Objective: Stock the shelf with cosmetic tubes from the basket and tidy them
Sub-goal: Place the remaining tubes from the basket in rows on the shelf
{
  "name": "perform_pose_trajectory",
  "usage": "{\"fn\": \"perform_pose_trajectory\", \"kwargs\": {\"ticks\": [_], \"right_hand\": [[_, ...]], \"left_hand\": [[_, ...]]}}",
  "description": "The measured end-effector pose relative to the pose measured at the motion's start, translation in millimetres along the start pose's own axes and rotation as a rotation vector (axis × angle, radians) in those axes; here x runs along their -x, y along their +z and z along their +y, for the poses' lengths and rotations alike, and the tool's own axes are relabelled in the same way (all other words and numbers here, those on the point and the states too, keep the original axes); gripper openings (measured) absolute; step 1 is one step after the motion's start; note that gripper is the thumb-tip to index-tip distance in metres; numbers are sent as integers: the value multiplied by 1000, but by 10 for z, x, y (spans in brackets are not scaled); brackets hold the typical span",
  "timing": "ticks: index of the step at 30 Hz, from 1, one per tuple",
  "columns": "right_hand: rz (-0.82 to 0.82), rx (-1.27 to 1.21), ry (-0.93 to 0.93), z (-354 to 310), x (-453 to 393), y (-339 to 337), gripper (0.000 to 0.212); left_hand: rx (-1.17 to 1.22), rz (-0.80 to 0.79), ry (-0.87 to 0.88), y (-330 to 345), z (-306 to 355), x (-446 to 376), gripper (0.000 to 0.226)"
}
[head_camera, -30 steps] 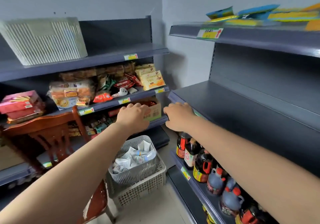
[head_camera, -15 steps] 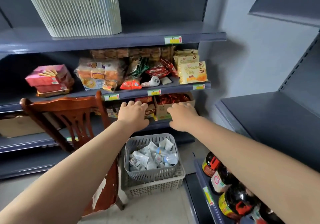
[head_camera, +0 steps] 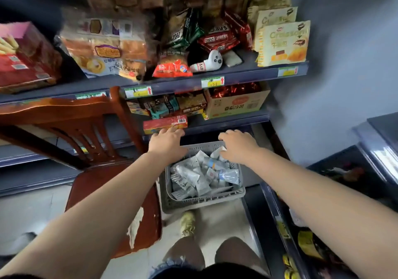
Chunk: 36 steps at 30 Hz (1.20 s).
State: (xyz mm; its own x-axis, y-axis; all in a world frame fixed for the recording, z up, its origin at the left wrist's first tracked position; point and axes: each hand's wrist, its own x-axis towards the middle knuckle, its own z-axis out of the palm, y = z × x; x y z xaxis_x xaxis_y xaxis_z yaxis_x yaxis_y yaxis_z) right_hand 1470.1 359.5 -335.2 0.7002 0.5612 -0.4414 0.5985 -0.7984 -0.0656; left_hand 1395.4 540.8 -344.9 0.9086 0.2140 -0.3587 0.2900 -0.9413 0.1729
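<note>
Reaching for stock — tubes not yet picked.
Both hands, left hand point(head_camera: 167, 142) and right hand point(head_camera: 238, 146), hover with relaxed fingers holding nothing over the basket point(head_camera: 204, 199); next, grasp cosmetic tubes point(head_camera: 200, 176).

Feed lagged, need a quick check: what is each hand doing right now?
Left hand: open, fingers spread above the basket rim, holding nothing.
Right hand: open, over the tubes, nothing visibly held.

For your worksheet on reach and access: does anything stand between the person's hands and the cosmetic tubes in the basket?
Nothing visible does. Both hands, left and right, are over the far rim of the open grey basket, and the tubes lie uncovered inside. The wooden chair stands to the left, beside the basket.
</note>
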Motion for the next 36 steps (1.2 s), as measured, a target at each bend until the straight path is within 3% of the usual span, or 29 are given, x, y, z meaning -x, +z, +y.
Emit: {"fn": "perform_pose_trajectory", "kwargs": {"ticks": [5,12,22,26,33,36], "right_hand": [[-133,-193,65,5,-489,494,38],[-288,-463,157,121,-1071,1359,46],[-508,-605,335,273,-1819,2921,45],[-561,-548,326,287,-1998,3447,27],[-581,-688,430,229,-2243,3953,53],[-572,-880,521,242,-2328,4016,38]], "left_hand": [[141,-116,-70,456,-299,-368,51],[235,-271,-171,1382,-551,-759,52],[369,-389,-230,2756,-739,-1501,57],[351,-401,-169,3189,-728,-1769,61],[151,-428,17,3706,-714,-1914,75],[-13,-496,66,3782,-682,-1990,84]]}}
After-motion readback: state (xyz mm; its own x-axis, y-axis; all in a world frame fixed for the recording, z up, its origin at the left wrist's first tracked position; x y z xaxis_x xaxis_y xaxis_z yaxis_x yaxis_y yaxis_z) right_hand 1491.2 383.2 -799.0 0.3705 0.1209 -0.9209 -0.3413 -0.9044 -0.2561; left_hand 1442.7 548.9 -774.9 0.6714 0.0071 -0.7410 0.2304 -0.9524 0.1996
